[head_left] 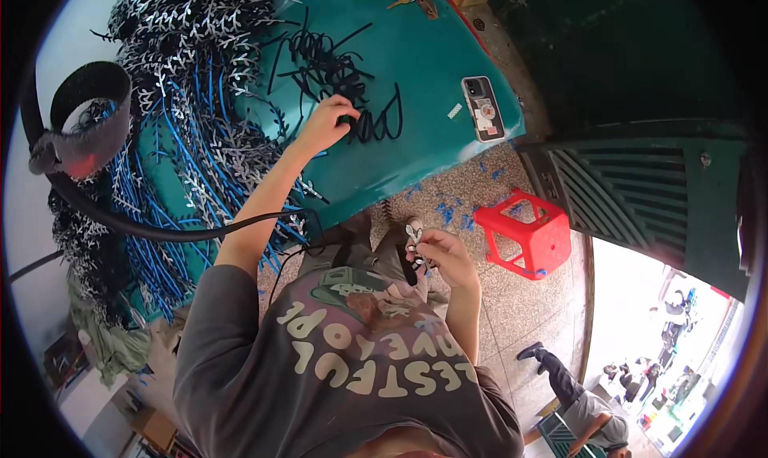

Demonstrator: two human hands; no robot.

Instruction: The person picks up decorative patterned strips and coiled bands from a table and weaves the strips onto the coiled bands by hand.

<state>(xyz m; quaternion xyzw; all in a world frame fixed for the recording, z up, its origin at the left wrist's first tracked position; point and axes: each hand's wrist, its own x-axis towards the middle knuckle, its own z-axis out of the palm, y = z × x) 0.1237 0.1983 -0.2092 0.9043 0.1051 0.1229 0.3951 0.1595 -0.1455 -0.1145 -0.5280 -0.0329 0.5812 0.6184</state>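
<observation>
My left hand (pixel 324 128) reaches over the table, its fingers curled onto a black strip at the near side of a loose pile of curly black strips (pixel 332 70). Close to my body, my right hand (pixel 450 258) pinches a small silvery leaf-shaped sprig (pixel 414 234) between thumb and fingers. Something dark hangs below that sprig, partly hidden by the hand. To the left lies a big heap of black stems with silvery leaves (pixel 192 26). Blue strands (pixel 160 218) run through the heap and hang over the table's near edge.
The green table (pixel 424 82) bears a phone (pixel 483 108) at its right edge and keys (pixel 402 0) at the far side. A red plastic stool (pixel 528 234) stands on the speckled floor, near blue scraps (pixel 448 214). Another person (pixel 588 410) is at lower right.
</observation>
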